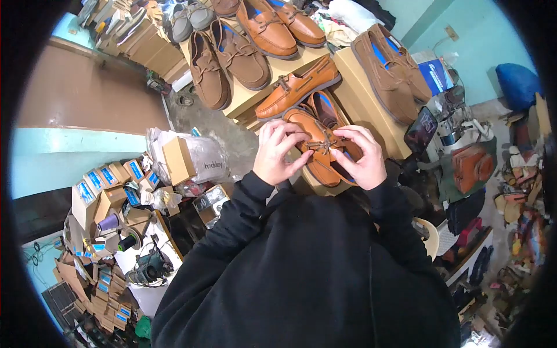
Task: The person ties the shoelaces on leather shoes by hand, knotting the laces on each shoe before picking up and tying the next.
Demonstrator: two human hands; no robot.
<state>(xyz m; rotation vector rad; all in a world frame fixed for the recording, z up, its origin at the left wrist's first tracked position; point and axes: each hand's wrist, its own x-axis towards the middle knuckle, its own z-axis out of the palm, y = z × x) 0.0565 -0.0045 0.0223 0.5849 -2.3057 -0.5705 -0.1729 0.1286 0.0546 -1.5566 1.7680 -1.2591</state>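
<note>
A tan leather boat shoe (301, 122) with a dark sole lies in front of me, and its brown lace (321, 145) is bunched over the vamp. From the left side my left hand (279, 152) pinches the lace between thumb and fingertips. My right hand (362, 156) closes on the lace from the other side, its thumb near the middle. Partly hidden behind my right hand is a second tan shoe (322, 106) with a blue insole. Just beyond, another tan shoe (299, 88) rests on its side.
Brown boat shoes (246, 65) and tan shoes (270, 32) stand on cardboard boxes (348, 72) ahead. A phone (420, 130) is propped at the right. Stacked small boxes (110, 200), a plastic bag (203, 156) and thread spools (129, 239) crowd the left.
</note>
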